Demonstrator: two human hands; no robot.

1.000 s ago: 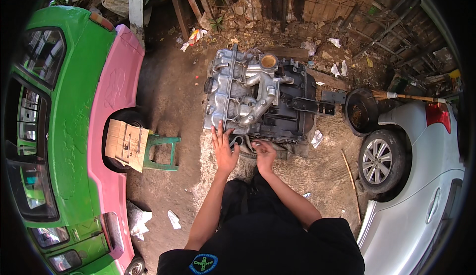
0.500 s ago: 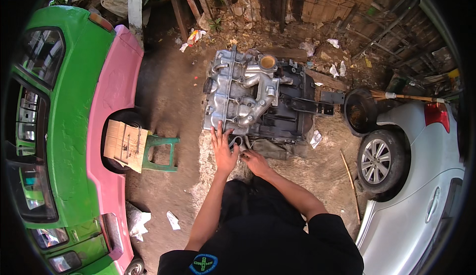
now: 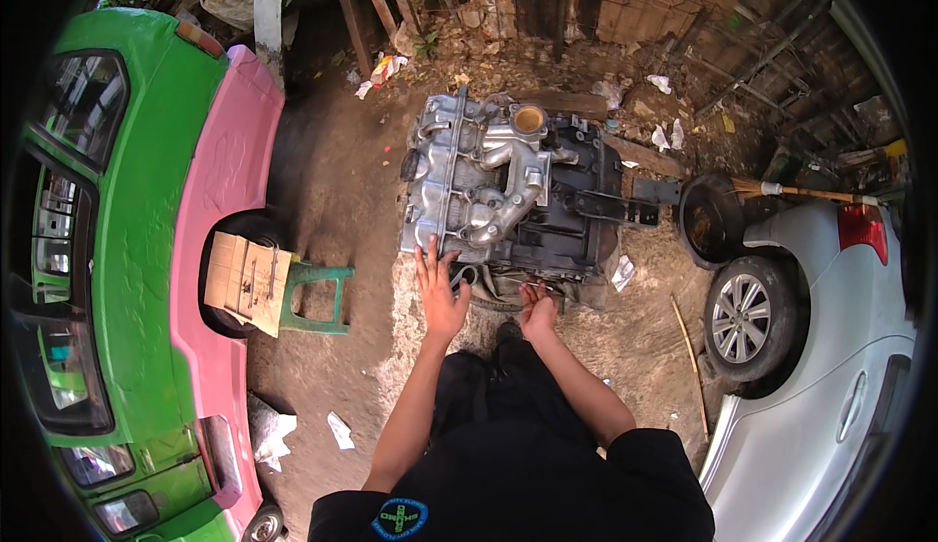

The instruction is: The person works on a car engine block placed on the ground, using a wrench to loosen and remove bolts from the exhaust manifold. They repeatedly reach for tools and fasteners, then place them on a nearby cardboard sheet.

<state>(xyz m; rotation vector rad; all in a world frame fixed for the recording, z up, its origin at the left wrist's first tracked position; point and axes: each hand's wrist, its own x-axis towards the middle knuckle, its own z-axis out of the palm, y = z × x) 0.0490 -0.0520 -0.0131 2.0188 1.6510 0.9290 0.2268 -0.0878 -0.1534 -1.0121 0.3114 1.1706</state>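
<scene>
A car engine (image 3: pixel 532 185) with a silver valve cover and intake manifold lies on the ground before me. My left hand (image 3: pixel 442 298) has its fingers spread, the tips against the engine's near left corner. Beside that hand is a curved metal pipe opening (image 3: pixel 469 275). Just off the engine's near side, my right hand (image 3: pixel 537 312) is turned partly palm up, fingers curled around a slim metal tool (image 3: pixel 518 281). The tool's exact kind is too small to make out. Dark cloth-like material (image 3: pixel 493 293) lies under the engine's near edge.
A green and pink van (image 3: pixel 147 200) stands at left, beside a green stool (image 3: pixel 318 298) bearing cardboard (image 3: pixel 239 283) with several tools. At right are a silver car (image 3: pixel 831 366), a black basin (image 3: pixel 710 221) and a stick (image 3: pixel 691 366). Paper scraps litter the ground.
My right hand has moved right, away from my left hand, and turned palm up; the slim tool now shows in it. My left hand has stayed nearly in place.
</scene>
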